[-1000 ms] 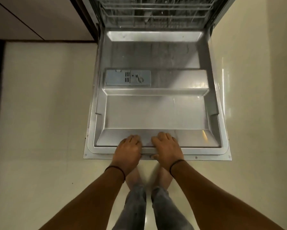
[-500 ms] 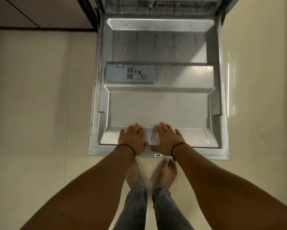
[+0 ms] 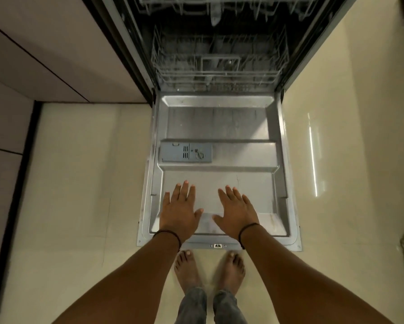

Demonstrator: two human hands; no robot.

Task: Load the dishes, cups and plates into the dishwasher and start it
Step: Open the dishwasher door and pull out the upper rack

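Lying flat under both palms: dishwasher door, fully lowered. L hand & R hand are spread, fingers straight, nothing gripped. Lower rack is seen ahead of fingertips, no dishes visible. Risk: hinges strained if weight is leaned on.

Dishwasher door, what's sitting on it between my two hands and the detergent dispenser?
Nothing; the head view shows bare steel door panel between the left hand, the right hand and the detergent dispenser.
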